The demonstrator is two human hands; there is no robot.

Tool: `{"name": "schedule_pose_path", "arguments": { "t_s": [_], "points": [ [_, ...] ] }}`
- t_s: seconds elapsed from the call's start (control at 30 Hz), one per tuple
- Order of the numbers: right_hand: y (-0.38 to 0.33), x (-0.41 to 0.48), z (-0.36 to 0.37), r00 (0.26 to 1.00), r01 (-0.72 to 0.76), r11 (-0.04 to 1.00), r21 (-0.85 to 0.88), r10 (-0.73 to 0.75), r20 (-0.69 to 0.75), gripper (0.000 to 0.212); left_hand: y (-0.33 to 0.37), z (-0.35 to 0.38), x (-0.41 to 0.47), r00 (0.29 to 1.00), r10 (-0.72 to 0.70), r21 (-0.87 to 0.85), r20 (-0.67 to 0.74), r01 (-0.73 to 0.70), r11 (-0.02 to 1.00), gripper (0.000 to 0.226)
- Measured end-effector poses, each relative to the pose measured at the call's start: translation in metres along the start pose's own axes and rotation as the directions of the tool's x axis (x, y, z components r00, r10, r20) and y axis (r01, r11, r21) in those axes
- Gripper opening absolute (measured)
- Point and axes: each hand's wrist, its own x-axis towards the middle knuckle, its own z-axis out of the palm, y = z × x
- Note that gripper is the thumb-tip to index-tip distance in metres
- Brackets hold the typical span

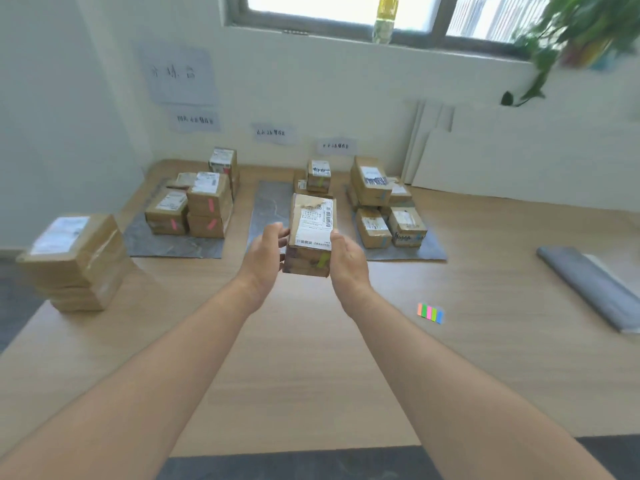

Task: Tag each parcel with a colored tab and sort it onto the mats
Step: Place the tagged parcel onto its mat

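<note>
Head view, single frame.

- The parcel (311, 233), a brown carton with a white shipping label on top, is held above the table (311, 375) at frame centre, in front of the middle mat (268, 209).
- A green tab (322, 260) is stuck on the parcel's near face, toward its right corner.
- The left hand (263, 258) is on the parcel's left side. Its fingers are curved, with the tips against the carton edge and the palm close to the lower left corner.
- The right hand (348, 261) clasps the parcel's right side. Its thumb lies along the top edge by the label. The other fingers are hidden behind the carton.
- The left mat (166, 244), left of centre, carries stacked parcels with pink tabs (210, 204).
- The middle mat has a small stack of cartons (318, 176) at its far end. One shows a greenish tab, but it is blurred.
- The right mat (433, 251), right of centre, carries parcels with blue tabs (383, 241).
- An untagged stack of parcels (76, 261) stands at the left edge of the frame.
- A strip of coloured tabs (430, 312) lies on the table at right of centre, well apart from the hands.
- A grey roll (588, 289) lies at the right edge of the frame.
- Paper signs (273, 133) are on the wall above the mats. Their text is unreadable.
- A bottle (385, 19) stands on the windowsill at top centre.
</note>
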Motion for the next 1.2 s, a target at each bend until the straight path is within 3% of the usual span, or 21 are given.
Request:
{"name": "schedule_pose_path", "arguments": {
  "t_s": [0.37, 0.5, 0.57, 0.73, 0.87, 0.97, 1.2],
  "points": [
    [-0.112, 0.001, 0.011, 0.995, 0.092, 0.996, 0.003, -0.092, 0.044, 0.041, 0.101, -0.030, 0.002, 0.998, 0.059, 0.074, -0.035, -0.056, 0.996, 0.067],
    [-0.117, 0.010, 0.022, 0.996, 0.091, 0.996, -0.024, -0.090, 0.028, 0.048, 0.112, -0.035, 0.008, 0.997, 0.045, 0.036, -0.061, -0.043, 0.998, 0.055],
    [-0.114, 0.021, 0.027, 0.995, 0.091, 0.996, -0.027, -0.090, 0.045, 0.050, 0.111, -0.035, 0.016, 0.997, 0.041, 0.027, -0.069, -0.039, 0.999, 0.053],
    [-0.093, 0.048, 0.030, 0.990, 0.091, 0.996, 0.013, -0.092, 0.104, 0.027, 0.091, -0.029, 0.046, 0.995, 0.009, 0.015, -0.096, -0.008, 1.000, 0.057],
    [-0.063, 0.079, 0.041, 0.995, 0.042, 0.998, 0.055, -0.047, 0.087, 0.045, 0.073, -0.011, 0.076, 0.993, -0.041, 0.003, -0.106, 0.042, 0.999, 0.053],
    [-0.043, 0.112, 0.033, 0.997, 0.016, 0.998, 0.068, -0.021, 0.081, 0.037, 0.060, 0.011, 0.106, 0.995, -0.070, -0.015, -0.075, 0.069, 0.997, 0.040],
    [0.002, 0.200, 0.008, 0.993, -0.079, 0.996, 0.032, 0.075, 0.093, 0.033, 0.016, 0.065, 0.188, 0.981, -0.159, -0.037, -0.112, 0.156, 0.987, 0.043]
  ]
}}
